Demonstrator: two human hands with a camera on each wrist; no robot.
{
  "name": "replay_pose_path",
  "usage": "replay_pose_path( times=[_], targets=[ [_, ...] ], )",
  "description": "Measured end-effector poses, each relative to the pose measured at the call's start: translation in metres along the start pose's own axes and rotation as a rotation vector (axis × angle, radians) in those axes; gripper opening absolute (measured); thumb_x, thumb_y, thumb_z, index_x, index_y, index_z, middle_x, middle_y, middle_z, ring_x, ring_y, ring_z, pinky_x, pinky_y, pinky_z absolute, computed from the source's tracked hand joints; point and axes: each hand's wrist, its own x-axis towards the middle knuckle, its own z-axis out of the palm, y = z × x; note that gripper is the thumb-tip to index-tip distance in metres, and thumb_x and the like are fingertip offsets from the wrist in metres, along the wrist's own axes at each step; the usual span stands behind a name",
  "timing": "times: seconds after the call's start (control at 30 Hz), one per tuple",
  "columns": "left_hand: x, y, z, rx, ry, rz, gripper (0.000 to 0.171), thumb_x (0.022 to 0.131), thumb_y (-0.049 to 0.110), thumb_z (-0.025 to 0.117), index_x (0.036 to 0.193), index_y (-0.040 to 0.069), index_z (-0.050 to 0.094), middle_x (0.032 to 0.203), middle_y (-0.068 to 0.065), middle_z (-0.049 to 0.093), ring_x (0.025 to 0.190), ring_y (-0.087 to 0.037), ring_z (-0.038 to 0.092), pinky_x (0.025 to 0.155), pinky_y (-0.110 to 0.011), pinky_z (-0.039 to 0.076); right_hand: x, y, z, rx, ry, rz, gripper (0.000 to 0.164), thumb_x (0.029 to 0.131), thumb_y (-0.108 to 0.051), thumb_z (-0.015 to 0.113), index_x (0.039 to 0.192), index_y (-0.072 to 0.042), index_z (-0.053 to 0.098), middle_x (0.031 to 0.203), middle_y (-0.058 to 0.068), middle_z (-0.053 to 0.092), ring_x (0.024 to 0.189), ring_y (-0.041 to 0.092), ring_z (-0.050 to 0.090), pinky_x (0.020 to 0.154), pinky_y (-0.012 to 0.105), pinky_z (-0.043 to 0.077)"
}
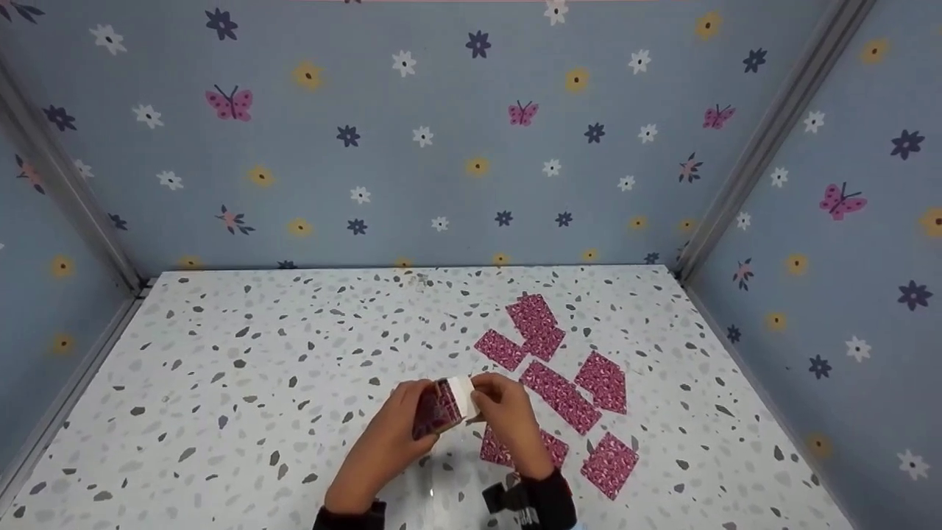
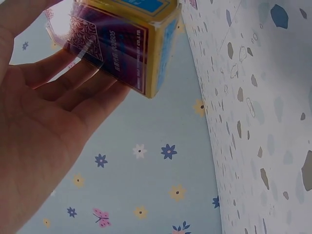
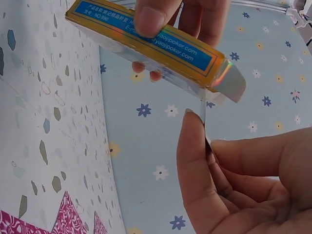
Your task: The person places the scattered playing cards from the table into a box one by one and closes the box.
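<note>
My left hand [image 1: 386, 445] grips a playing-card box [image 1: 434, 414] over the middle front of the table, with the thumb on one side and fingers on the other. The box is dark purple, with a yellow-edged narrow side bearing a blue label [image 3: 185, 54]. Its white end flap [image 1: 464, 397] stands out toward the right. The right hand [image 1: 511, 419] pinches the flap's thin edge between thumb and fingers, as the right wrist view shows. From the left wrist view, the left fingers [image 2: 92, 87] lie along the printed face. What is inside the box cannot be seen.
Several pink-patterned playing cards [image 1: 559, 397] lie face down on the right half of the speckled white table [image 1: 243, 412], some overlapping. Part of the nearest ones [image 1: 553, 446] is hidden behind the right hand. Blue flowered walls [image 1: 441, 96] enclose the back and sides.
</note>
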Motion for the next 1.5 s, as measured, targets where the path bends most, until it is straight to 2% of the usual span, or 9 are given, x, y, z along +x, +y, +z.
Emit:
replay_pose_path(
  times=[0.2,0.4,0.5,0.67,0.8,0.97,1.17,1.37,1.5],
  targets=[
    [-0.001,0.0,-0.001,0.02,0.022,0.023,0.065,0.075,0.012,0.072,0.133,0.007,0.043,0.126,-0.01,0.049,0.111,-0.021,0.053,0.092,-0.039,0.049,0.0,-0.001,0.001,0.0,-0.012,-0.005,0.021,0.089,0.002,0.053,0.107,0.011,0.06,0.092,0.024,0.064,0.074,0.017,0.063,0.063,0.03,0.058],
    [0.0,0.001,-0.001,0.086,0.022,0.015,0.063,0.075,0.015,0.073,0.131,0.009,0.045,0.125,-0.007,0.05,0.111,-0.018,0.052,0.09,-0.037,0.049,0.0,-0.004,0.0,-0.063,-0.014,0.001,0.023,0.089,-0.001,0.056,0.108,0.01,0.06,0.094,0.024,0.064,0.075,0.019,0.063,0.063,0.029,0.057],
    [0.0,0.001,0.0,0.119,0.009,0.01,0.063,0.076,0.015,0.073,0.132,0.008,0.045,0.125,-0.008,0.05,0.111,-0.018,0.051,0.089,-0.038,0.048,-0.001,-0.004,-0.002,-0.102,-0.044,-0.001,0.024,0.089,-0.005,0.057,0.109,0.009,0.06,0.097,0.023,0.064,0.079,0.02,0.064,0.064,0.028,0.057],
    [0.0,-0.001,0.0,0.155,0.018,0.02,0.066,0.076,0.016,0.074,0.134,0.004,0.044,0.124,-0.011,0.051,0.11,-0.022,0.053,0.092,-0.039,0.048,-0.002,-0.004,-0.012,-0.16,-0.124,0.005,0.03,0.09,-0.019,0.06,0.113,0.001,0.06,0.1,0.017,0.064,0.085,0.021,0.064,0.071,0.028,0.056],
    [0.0,-0.002,0.001,0.166,0.026,0.015,0.067,0.075,0.015,0.074,0.134,0.002,0.044,0.123,-0.012,0.052,0.109,-0.023,0.053,0.093,-0.04,0.048,-0.004,-0.001,-0.027,-0.177,-0.153,0.024,0.037,0.09,-0.024,0.06,0.119,-0.002,0.058,0.108,0.016,0.064,0.095,0.025,0.063,0.08,0.033,0.054],
    [-0.002,-0.002,0.002,0.179,0.025,0.009,0.067,0.075,0.016,0.074,0.134,0.001,0.045,0.122,-0.013,0.052,0.108,-0.022,0.052,0.092,-0.04,0.048,-0.005,0.007,-0.042,-0.306,-0.107,0.05,0.031,0.088,-0.019,0.06,0.116,-0.005,0.059,0.107,0.011,0.065,0.099,0.023,0.061,0.084,0.031,0.052],
    [-0.003,-0.002,0.002,0.182,0.02,0.005,0.068,0.075,0.018,0.074,0.134,0.001,0.044,0.122,-0.013,0.052,0.109,-0.023,0.052,0.092,-0.04,0.048,-0.005,0.023,-0.047,-0.493,-0.072,-0.002,0.023,0.085,-0.009,0.061,0.107,-0.003,0.062,0.103,0.014,0.064,0.094,0.024,0.06,0.079,0.035,0.052],
    [-0.002,-0.003,0.003,0.166,0.03,0.019,0.068,0.075,0.019,0.074,0.135,0.001,0.044,0.122,-0.013,0.052,0.11,-0.025,0.053,0.094,-0.041,0.047,-0.006,0.039,-0.045,-0.629,-0.114,-0.048,0.036,0.08,-0.002,0.065,0.114,0.007,0.057,0.11,0.022,0.059,0.1,0.035,0.057,0.085,0.047,0.049],
    [-0.001,-0.003,0.004,0.167,0.034,0.03,0.068,0.076,0.019,0.074,0.134,0.001,0.045,0.122,-0.013,0.053,0.109,-0.024,0.053,0.093,-0.041,0.048,-0.005,0.045,-0.043,-0.71,-0.14,-0.02,0.05,0.076,-0.001,0.069,0.122,0.008,0.053,0.114,0.027,0.054,0.103,0.04,0.054,0.085,0.05,0.049]
  ],
)
